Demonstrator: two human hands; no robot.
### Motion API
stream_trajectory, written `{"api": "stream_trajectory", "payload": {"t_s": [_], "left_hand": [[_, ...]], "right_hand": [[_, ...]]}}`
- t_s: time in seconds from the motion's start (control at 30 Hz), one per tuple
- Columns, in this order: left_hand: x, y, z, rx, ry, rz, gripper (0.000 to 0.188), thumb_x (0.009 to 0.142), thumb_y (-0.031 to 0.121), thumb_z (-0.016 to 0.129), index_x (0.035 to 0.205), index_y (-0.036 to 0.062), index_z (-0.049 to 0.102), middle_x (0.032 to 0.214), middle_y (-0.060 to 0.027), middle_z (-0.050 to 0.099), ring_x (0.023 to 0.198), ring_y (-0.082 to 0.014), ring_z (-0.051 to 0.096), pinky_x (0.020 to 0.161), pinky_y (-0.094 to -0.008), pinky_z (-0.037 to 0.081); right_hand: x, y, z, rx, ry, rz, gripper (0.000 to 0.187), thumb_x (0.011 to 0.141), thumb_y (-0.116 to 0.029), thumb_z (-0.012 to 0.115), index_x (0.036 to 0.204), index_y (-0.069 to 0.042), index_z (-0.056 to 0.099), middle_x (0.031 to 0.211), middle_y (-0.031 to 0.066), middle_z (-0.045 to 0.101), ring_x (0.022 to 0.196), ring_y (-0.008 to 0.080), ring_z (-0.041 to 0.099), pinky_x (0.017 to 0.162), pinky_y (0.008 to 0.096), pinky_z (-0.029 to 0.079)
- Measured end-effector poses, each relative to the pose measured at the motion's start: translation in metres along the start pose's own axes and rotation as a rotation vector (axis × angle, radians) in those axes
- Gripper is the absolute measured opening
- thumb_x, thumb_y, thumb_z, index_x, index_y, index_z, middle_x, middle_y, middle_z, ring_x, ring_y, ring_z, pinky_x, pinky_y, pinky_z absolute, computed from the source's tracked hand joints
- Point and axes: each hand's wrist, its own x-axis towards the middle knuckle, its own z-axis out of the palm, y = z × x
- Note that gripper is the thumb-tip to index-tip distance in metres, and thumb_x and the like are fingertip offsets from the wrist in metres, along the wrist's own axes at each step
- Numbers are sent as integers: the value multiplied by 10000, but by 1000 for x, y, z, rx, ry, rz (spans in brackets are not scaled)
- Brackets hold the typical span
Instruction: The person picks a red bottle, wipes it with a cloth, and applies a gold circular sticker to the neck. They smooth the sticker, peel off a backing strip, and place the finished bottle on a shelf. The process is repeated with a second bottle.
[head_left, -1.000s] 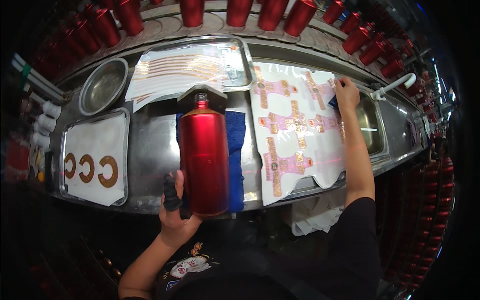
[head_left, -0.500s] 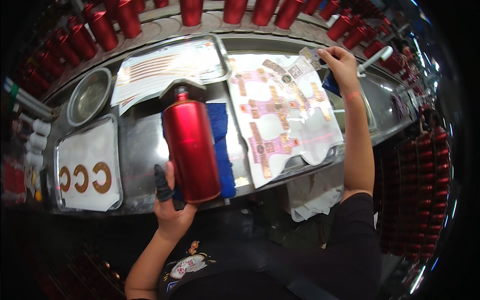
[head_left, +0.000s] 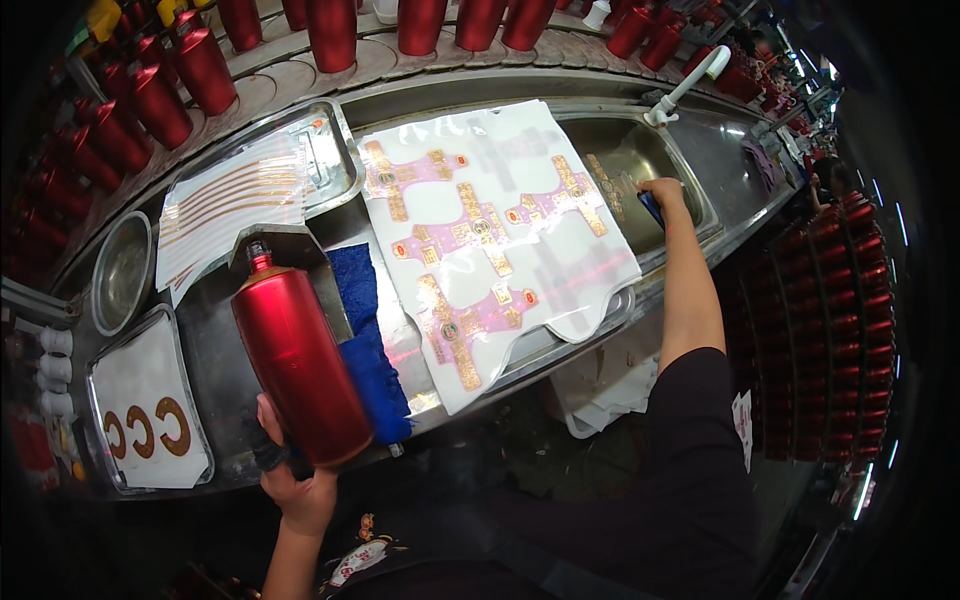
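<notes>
The decal sheet (head_left: 525, 255), white and glossy, carries 4 pink-and-gold cross-shaped decals and 2 pale bare patches. Left of that sheet, the red bottle (head_left: 300, 365) leans, its neck up and away from the person, against a metal holder (head_left: 285, 240). The left hand (head_left: 303, 492) cups the bottle's base; 2 fingers lie side by side along its left flank (1 wears a dark wrap), and how the others sit behind the bottle I cannot tell.

The right hand (head_left: 663, 200) is to the right of the sheet, above the metal sink (head_left: 690, 195). Its fingers are curled round a small blue item (head_left: 648, 208). A clear, gold-printed decal (head_left: 606, 187) shows just beside the fingertips, over the basin; whether they pinch it I cannot tell.

A blue cloth (head_left: 372, 370) lies between bottle and sheet. Farther left of the sheet are a steel bowl (head_left: 122, 275) and a tray (head_left: 180, 350) with 3 gold C-shapes (head_left: 143, 431). Gold strips (head_left: 235, 195) on white paper overlap another tray (head_left: 322, 165), left of the sheet's far corner.
</notes>
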Motion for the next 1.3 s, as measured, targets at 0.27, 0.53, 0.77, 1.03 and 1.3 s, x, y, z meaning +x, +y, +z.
{"api": "stream_trajectory", "payload": {"t_s": [0.27,0.53,0.77,1.03,1.3], "left_hand": [[0,8,-1,85,31,59,890,838,175,819,1513,-102,309,1530,-268,424,1395,-373,466,1168,-426,333],[7,12,-9,121,-12,139,953,823,329,831,1499,-116,329,1510,-279,444,1403,-373,454,1174,-442,314],[19,18,-28,-95,114,178,755,935,412,682,1420,-119,453,1375,-280,571,1248,-356,603,1059,-433,460],[92,55,-47,-172,130,334,502,846,103,685,1316,1,542,1164,-170,648,1088,-259,641,1000,-368,478],[64,82,-50,-648,-358,-73,823,835,56,753,1534,32,321,1100,-55,619,1079,-156,592,1006,-321,438]], "right_hand": [[-33,-34,24,-7,314,-275,228,879,-282,691,904,-60,738,839,99,751,794,279,726,709,399,533],[-137,-147,-19,-109,402,-846,179,928,-292,671,966,-119,698,831,120,706,800,326,693,684,401,524],[-248,-234,-57,42,102,-1088,134,918,-150,692,975,-29,693,837,117,709,711,215,680,661,296,515],[-406,-298,-73,438,-475,-1196,69,904,-1,704,953,44,686,849,46,681,789,61,630,696,197,507],[-448,-325,-45,651,-938,-1190,102,902,-32,722,982,29,702,864,78,709,778,107,692,703,225,569]]}}
